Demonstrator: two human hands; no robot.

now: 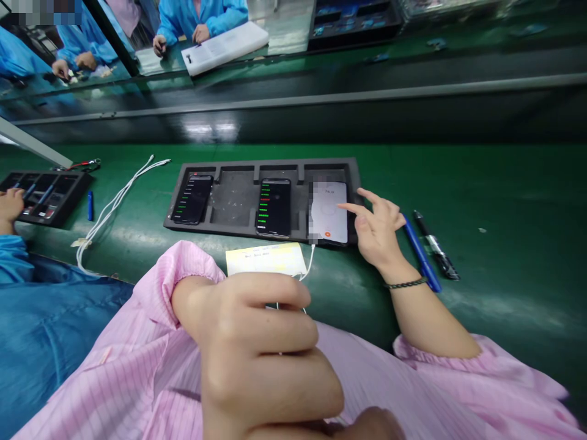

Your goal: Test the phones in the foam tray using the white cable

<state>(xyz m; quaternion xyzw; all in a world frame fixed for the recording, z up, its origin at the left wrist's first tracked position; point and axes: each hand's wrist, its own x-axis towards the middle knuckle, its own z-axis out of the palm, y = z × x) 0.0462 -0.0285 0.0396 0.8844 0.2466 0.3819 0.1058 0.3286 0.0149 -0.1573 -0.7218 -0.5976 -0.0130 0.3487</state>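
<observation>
Overall, three phones in one tray: two dark-screened, one lit white at the tray's right end. Two pens right of the tray; white cable and one blue cap left of it. One note in front, left hand partly blocking the view of it. Left fingers curled tight; contents cannot be told. Right hand beside the tray's right end, index finger extended at lit screen, contact unclear; other fingers loosely spread, grasping nothing.

Electronics workshop (phones in tray, blue smocks)
</observation>
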